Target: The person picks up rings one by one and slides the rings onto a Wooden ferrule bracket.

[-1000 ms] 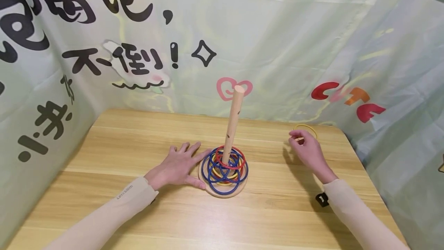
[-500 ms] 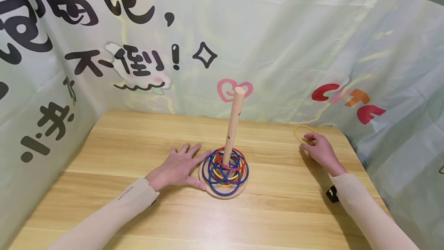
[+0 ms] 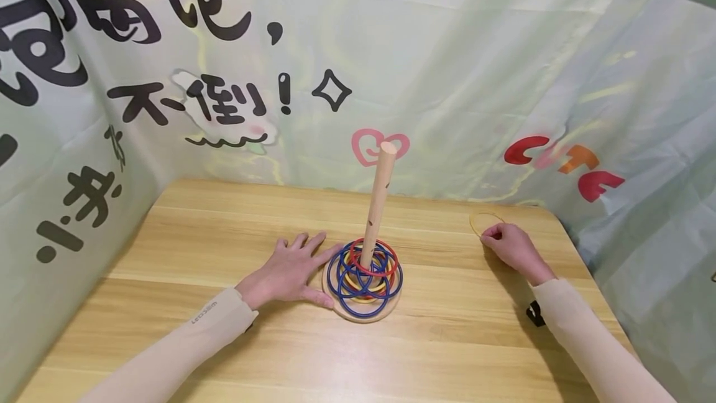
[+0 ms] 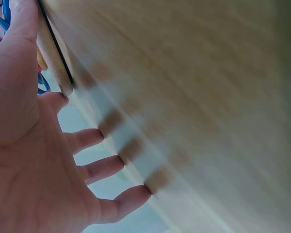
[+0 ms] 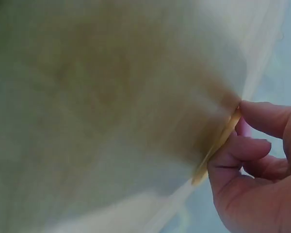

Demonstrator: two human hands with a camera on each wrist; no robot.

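Note:
An upright wooden peg point(image 3: 380, 198) rises from a round wooden base point(image 3: 327, 291) at the middle of the table. Blue, yellow and red rings lie piled round its foot, a red ring point(image 3: 398, 261) on top. My left hand point(image 3: 288, 272) lies with fingers spread, thumb and forefinger at the base's left edge. In the left wrist view, its fingertips touch the tabletop beside the base point(image 4: 58, 63). Far to the right, my right hand point(image 3: 514, 249) pinches a thin yellow ring point(image 5: 201, 175) between thumb and fingers, close over the table.
The wooden table point(image 3: 224, 341) ends at a printed cloth curtain point(image 3: 447, 79) behind and on both sides. A small black piece point(image 3: 535, 313) shows beneath the right sleeve.
My right hand first moved right and back beside the yellow ring, then closed its fingertips on it. The ring has shifted slightly towards me. My left hand stays by the base.

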